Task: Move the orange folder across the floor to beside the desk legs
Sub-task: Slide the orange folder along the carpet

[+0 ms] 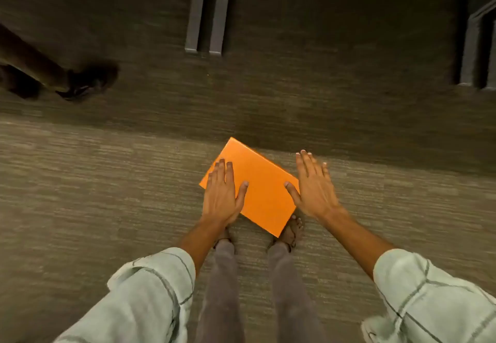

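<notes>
An orange folder (pixel 261 187) lies flat on the carpet just ahead of my feet, turned at an angle. My left hand (pixel 221 195) is spread over its left corner, palm down and fingers apart. My right hand (pixel 314 187) hovers at the folder's right edge, also spread, with its thumb over the orange surface. Neither hand grips anything. Whether the hands touch the folder or hang above it, I cannot tell. A pair of grey desk legs (pixel 206 12) stands on the floor farther ahead, in shadow.
Another person's leg and dark shoe (pixel 80 84) are at the left, blurred. More grey desk legs (pixel 477 47) stand at the far right. My own feet (pixel 288 232) are just behind the folder. Grey-brown carpet (pixel 107 181) covers the floor.
</notes>
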`<state>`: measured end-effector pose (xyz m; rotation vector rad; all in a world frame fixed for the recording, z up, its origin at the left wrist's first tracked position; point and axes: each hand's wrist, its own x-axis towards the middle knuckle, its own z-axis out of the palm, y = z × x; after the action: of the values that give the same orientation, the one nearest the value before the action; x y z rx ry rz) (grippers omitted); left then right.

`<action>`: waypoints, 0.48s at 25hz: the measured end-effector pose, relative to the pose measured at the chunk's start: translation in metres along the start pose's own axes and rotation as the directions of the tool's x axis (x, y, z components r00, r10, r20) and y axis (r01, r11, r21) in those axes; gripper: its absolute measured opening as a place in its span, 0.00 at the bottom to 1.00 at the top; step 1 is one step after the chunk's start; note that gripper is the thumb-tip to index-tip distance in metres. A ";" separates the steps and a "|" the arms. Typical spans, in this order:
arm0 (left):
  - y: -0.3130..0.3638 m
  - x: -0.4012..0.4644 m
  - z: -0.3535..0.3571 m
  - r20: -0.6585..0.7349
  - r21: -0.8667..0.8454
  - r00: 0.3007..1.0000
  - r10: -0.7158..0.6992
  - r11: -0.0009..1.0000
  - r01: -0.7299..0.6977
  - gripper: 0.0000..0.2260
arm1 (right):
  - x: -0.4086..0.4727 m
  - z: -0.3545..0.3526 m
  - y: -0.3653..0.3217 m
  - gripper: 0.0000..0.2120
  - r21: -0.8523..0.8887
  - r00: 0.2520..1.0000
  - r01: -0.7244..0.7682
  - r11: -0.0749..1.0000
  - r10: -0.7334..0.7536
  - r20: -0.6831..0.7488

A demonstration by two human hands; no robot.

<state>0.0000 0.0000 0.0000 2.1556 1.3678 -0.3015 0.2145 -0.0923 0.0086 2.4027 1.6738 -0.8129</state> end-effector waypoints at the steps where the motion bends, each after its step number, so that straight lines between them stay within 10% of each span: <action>1: -0.008 0.013 0.022 0.025 -0.012 1.000 -0.002 1.000 0.002 0.33 | 0.014 0.022 0.006 0.36 -0.018 0.999 0.032 0.999 -0.032 0.024; 12: -0.090 0.099 0.251 0.093 0.042 0.982 -0.166 0.986 0.163 0.32 | 0.156 0.247 0.045 0.36 -0.079 0.965 0.168 0.983 -0.148 0.215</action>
<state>-0.0082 -0.0390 -0.2817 2.0302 1.4975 -0.4898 0.2040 -0.0714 -0.2859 2.0614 1.7928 -0.9454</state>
